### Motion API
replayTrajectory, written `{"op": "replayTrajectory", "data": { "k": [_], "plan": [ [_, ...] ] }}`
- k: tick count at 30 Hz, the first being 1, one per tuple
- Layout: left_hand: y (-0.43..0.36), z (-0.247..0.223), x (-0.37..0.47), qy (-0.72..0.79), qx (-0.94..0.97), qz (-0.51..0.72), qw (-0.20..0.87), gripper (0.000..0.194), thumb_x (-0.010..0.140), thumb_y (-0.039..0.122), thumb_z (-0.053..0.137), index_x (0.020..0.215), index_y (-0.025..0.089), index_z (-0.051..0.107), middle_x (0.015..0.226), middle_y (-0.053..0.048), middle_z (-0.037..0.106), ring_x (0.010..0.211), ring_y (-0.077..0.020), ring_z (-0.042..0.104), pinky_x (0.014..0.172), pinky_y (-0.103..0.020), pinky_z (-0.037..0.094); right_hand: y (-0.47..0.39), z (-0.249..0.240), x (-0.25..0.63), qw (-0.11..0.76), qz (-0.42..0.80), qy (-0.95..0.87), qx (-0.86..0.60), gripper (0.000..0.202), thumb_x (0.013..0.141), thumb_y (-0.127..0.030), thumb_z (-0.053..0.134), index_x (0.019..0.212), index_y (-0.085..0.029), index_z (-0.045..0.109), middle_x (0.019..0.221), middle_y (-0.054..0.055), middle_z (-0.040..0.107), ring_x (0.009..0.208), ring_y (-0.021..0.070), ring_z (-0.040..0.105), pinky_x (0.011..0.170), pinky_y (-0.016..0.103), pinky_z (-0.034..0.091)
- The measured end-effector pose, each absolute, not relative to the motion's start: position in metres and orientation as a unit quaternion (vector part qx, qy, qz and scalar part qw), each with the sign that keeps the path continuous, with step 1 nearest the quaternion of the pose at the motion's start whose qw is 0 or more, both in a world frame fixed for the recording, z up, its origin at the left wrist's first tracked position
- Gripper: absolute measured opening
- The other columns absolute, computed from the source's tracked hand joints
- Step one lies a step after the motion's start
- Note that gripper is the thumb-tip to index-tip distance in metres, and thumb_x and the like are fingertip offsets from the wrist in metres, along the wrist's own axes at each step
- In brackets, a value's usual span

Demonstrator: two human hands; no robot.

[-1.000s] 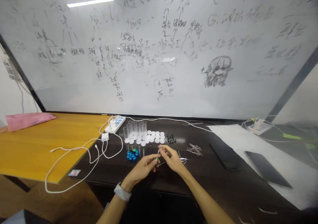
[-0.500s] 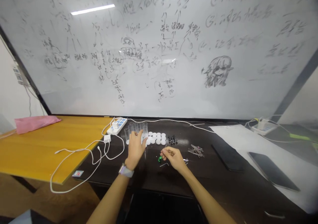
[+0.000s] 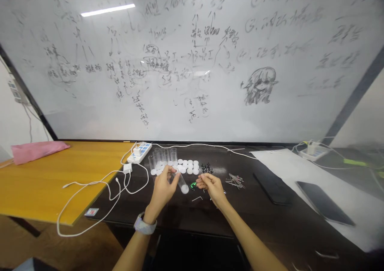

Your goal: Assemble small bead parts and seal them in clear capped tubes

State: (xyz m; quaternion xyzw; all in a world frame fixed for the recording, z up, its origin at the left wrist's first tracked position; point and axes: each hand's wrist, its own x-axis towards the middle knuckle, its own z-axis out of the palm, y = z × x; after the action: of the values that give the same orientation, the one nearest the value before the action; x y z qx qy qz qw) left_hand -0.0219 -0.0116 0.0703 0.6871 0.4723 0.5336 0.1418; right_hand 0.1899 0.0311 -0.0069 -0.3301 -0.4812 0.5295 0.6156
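My left hand (image 3: 165,185) is closed round a clear plastic tube (image 3: 181,181), tilted, with its white end (image 3: 185,189) pointing down to the right. My right hand (image 3: 212,187) is pinched, with a small shiny green piece (image 3: 193,185) at its fingertips. What kind of thing the green piece is cannot be made out. Behind the left hand, several clear tubes (image 3: 163,155) stand upright on the dark table. White round caps (image 3: 190,165) sit in rows to their right, beside a cluster of small black parts (image 3: 207,168). Under the right hand lies a hex key (image 3: 197,199).
Thin metal rods (image 3: 235,181) lie in a pile to the right. Farther right are a black slab (image 3: 271,189) and a phone-like device (image 3: 325,203) on white paper (image 3: 300,171). White cables and a power strip (image 3: 139,153) are at the left.
My left hand has come away from the standing tubes toward me, now with one tube in it. The green piece has risen slightly with my right hand.
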Motion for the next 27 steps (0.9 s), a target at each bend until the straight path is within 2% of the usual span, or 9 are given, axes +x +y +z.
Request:
{"op": "replayTrajectory", "data": {
  "k": [3, 6, 11, 16, 21, 27],
  "plan": [
    [-0.024, 0.060, -0.017, 0.467, 0.656, 0.556, 0.206, 0.025, 0.075, 0.031, 0.078, 0.095, 0.025, 0.064, 0.086, -0.003, 0.071, 0.084, -0.0232, 0.068, 0.078, -0.031, 0.050, 0.029, -0.003, 0.191, 0.628, 0.545, -0.457, -0.314, 0.039, 0.076, -0.054, 0.078, 0.086, -0.016, 0.073, 0.077, 0.007, 0.075, 0.065, 0.0184, 0.071, 0.061, 0.029, 0.062],
    [-0.026, 0.047, -0.010, 0.466, 0.665, 0.543, 0.216, 0.028, 0.069, 0.030, 0.083, 0.095, 0.026, 0.071, 0.090, -0.005, 0.074, 0.086, -0.0257, 0.068, 0.081, -0.034, 0.049, 0.026, 0.001, 0.193, 0.635, 0.553, -0.449, -0.299, 0.038, 0.077, -0.052, 0.078, 0.088, -0.017, 0.073, 0.079, 0.007, 0.075, 0.068, 0.0189, 0.072, 0.063, 0.029, 0.062],
    [-0.020, 0.031, -0.003, 0.447, 0.715, 0.494, 0.211, 0.027, 0.076, 0.030, 0.079, 0.103, 0.027, 0.075, 0.104, -0.008, 0.075, 0.098, -0.0303, 0.067, 0.091, -0.038, 0.047, 0.026, 0.001, 0.195, 0.640, 0.543, -0.454, -0.300, 0.037, 0.079, -0.053, 0.076, 0.089, -0.017, 0.073, 0.079, 0.007, 0.075, 0.069, 0.0197, 0.073, 0.063, 0.030, 0.062],
    [-0.024, 0.023, -0.002, 0.442, 0.717, 0.490, 0.224, 0.032, 0.080, 0.034, 0.076, 0.112, 0.029, 0.074, 0.105, -0.008, 0.075, 0.092, -0.0282, 0.067, 0.088, -0.035, 0.047, 0.029, -0.005, 0.191, 0.623, 0.522, -0.481, -0.328, 0.041, 0.077, -0.055, 0.077, 0.086, -0.016, 0.073, 0.077, 0.008, 0.075, 0.064, 0.0195, 0.072, 0.061, 0.030, 0.062],
    [-0.026, 0.016, -0.003, 0.449, 0.719, 0.469, 0.247, 0.034, 0.084, 0.036, 0.072, 0.117, 0.030, 0.073, 0.095, -0.006, 0.076, 0.071, -0.0224, 0.064, 0.077, -0.031, 0.048, 0.025, -0.003, 0.189, 0.574, 0.544, -0.525, -0.316, 0.039, 0.079, -0.054, 0.076, 0.088, -0.017, 0.073, 0.080, 0.007, 0.075, 0.068, 0.0197, 0.073, 0.065, 0.031, 0.062],
    [-0.021, 0.014, -0.012, 0.420, 0.734, 0.457, 0.276, 0.035, 0.090, 0.037, 0.062, 0.123, 0.028, 0.069, 0.102, -0.006, 0.075, 0.081, -0.0225, 0.066, 0.075, -0.029, 0.050, 0.018, 0.003, 0.193, 0.501, 0.626, -0.532, -0.273, 0.035, 0.079, -0.048, 0.079, 0.092, -0.017, 0.072, 0.090, 0.007, 0.075, 0.077, 0.0177, 0.074, 0.070, 0.026, 0.060]
  ]
}}
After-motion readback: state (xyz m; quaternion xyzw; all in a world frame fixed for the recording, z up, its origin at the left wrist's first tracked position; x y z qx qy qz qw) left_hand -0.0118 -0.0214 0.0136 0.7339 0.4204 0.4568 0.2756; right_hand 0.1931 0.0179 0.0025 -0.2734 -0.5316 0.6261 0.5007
